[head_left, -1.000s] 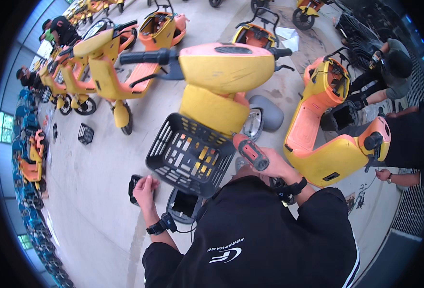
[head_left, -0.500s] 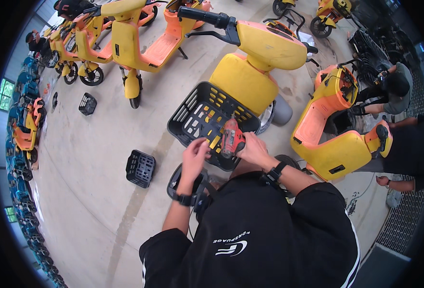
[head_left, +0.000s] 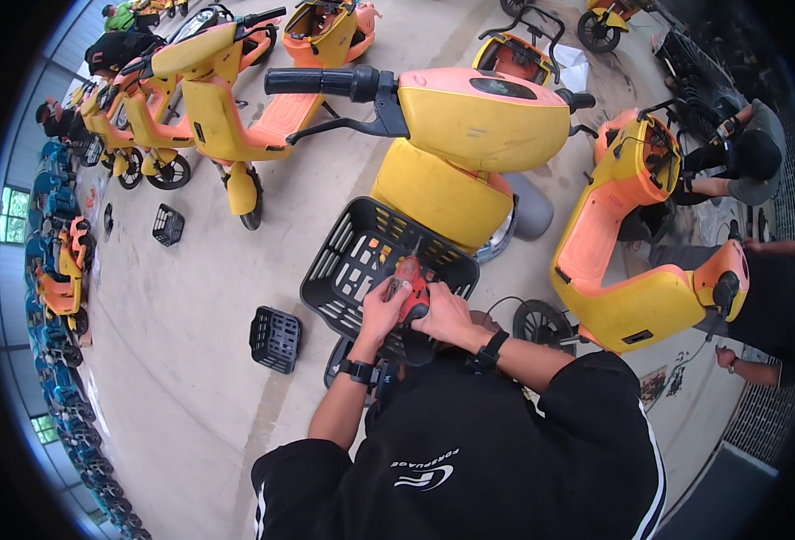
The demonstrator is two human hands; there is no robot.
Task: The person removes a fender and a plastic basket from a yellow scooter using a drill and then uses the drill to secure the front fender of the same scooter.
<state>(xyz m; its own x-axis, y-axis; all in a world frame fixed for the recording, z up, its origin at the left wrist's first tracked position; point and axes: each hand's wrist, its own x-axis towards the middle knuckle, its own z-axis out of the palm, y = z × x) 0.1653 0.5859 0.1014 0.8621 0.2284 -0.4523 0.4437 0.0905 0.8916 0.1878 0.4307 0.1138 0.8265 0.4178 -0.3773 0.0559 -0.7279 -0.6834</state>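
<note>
A red and black cordless drill (head_left: 410, 286) is held over the black slotted basket (head_left: 330, 236) on the front of a yellow scooter (head_left: 480, 128). Its bit points away from me, toward the basket's far side. My right hand (head_left: 446, 315) is closed around the drill's grip from the right. From the left, my left hand (head_left: 382, 310) has its fingers closed against the drill's body. Through the slots in the basket floor, yellow parts and pale ground show. Whether the bit touches a screw is too small to tell.
Two loose black baskets (head_left: 275, 339) (head_left: 169, 224) sit on the floor to the left. A yellow and orange scooter (head_left: 609, 243) stands close on the right, with people working beside it. More scooters (head_left: 208, 99) line the far left; teal ones (head_left: 55, 315) stand along the wall.
My left hand has come in from beside the drill onto its body. The drill and my right hand have shifted slightly left within the basket. The view has tilted a little.
</note>
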